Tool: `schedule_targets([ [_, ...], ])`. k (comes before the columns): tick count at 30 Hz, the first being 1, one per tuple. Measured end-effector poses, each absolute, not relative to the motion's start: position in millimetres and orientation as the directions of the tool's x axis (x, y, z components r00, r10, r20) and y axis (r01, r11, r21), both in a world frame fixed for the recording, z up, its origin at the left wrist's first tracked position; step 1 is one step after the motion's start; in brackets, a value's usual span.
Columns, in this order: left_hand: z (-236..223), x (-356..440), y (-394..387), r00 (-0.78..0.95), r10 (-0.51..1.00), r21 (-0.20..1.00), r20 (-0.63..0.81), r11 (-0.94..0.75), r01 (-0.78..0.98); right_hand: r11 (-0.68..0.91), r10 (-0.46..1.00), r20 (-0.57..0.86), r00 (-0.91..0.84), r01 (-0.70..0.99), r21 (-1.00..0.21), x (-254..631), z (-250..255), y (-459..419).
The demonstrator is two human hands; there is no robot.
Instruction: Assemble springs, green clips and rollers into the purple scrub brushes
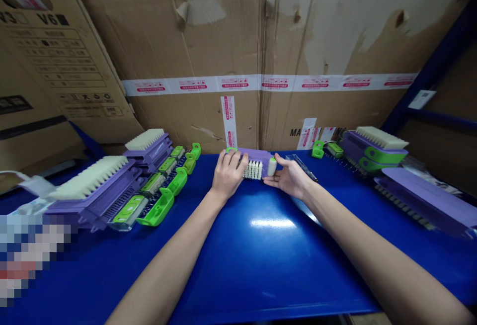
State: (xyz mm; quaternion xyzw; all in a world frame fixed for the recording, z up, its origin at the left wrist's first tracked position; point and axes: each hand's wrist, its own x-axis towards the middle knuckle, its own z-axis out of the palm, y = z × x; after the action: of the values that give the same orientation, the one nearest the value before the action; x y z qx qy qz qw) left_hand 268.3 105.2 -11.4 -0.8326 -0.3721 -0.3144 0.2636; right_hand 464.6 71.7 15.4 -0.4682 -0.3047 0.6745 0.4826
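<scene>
A purple brush-like part (264,156) with pale bristles on its front face rests at the far middle of the blue table. Over its left end lies my left hand (228,173), its fingers closed around that end. My right hand (288,176) grips the other end, thumb at the top and fingers low against the body. Between its thumb and fingers shows a white piece with a green top (273,166) at the brush's end. A bit of green also shows by my left fingers. The underside and back of the brush are hidden.
Purple bristled parts (93,178) sit at left beside a row of green caps (164,205) and green-and-clear pieces (130,209). More purple and green parts (374,148) are stacked at right. A dark, thin clear item (303,167) lies behind my right wrist. Cardboard boxes (208,41) wall the back.
</scene>
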Motion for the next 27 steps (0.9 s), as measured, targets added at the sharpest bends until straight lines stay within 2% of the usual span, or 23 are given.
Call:
schedule_targets([
  [5, -13, 268, 106, 0.537, 0.404, -0.252, 0.741, -0.574, 0.779, -0.353, 0.935, -0.338, -0.103, -0.329, -0.876, 465, 16, 72],
  [10, -16, 269, 108, 0.536, 0.349, -0.304, 0.769, -0.538, 0.786, -0.396, 0.916, -0.391, -0.093, -0.375, -0.838, 462, 21, 69],
  [19, -13, 269, 106, 0.531, 0.394, -0.266, 0.750, -0.556, 0.787, -0.365, 0.928, -0.368, -0.052, -0.324, -0.873, 457, 17, 66],
  [21, -12, 270, 106, 0.526, 0.415, -0.254, 0.742, -0.552, 0.794, -0.250, 0.959, -0.274, 0.070, -0.240, -0.938, 455, 13, 65],
  [23, -12, 270, 105, 0.503, 0.451, -0.231, 0.737, -0.532, 0.815, -0.036, 0.963, -0.044, 0.265, -0.037, -0.999, 452, 11, 63],
  [24, -11, 270, 105, 0.486, 0.471, -0.217, 0.736, -0.517, 0.828, 0.072, 0.935, 0.106, 0.339, 0.111, -0.991, 450, 13, 61],
  [27, -10, 266, 106, 0.432, 0.525, -0.186, 0.734, -0.457, 0.870, 0.277, 0.781, 0.504, 0.369, 0.518, -0.809, 445, 33, 49],
])
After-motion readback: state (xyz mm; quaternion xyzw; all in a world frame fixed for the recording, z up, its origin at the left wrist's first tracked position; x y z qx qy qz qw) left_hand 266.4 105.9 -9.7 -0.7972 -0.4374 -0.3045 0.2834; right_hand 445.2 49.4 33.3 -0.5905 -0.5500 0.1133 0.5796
